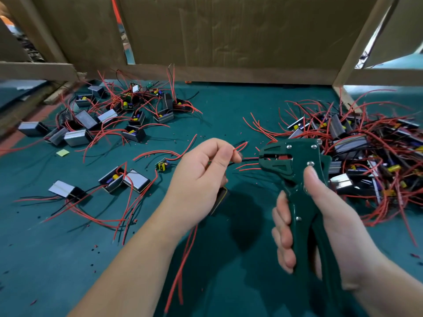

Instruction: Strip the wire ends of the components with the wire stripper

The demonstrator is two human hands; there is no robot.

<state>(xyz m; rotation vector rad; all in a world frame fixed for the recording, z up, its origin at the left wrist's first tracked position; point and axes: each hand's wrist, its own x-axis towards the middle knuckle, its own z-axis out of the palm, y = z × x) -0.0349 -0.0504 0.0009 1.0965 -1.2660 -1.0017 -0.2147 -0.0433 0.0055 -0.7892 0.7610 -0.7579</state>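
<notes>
Green wire stripper [295, 170] is sitting right of centre above the teal mat [229, 110], w/ the right hand [332, 213] wrapping fingers and thumb round its handles. Its head is pointing left, where a black wire [249, 159] is reaching the mouth. Left hand [199, 179] is pinching that wire plus red ones btwn thumb and forefinger (a dark component [221, 196] is showing under the palm). More wired components are lying in a loose group [109, 115] at left and a dense pile [366, 152] at right.
</notes>
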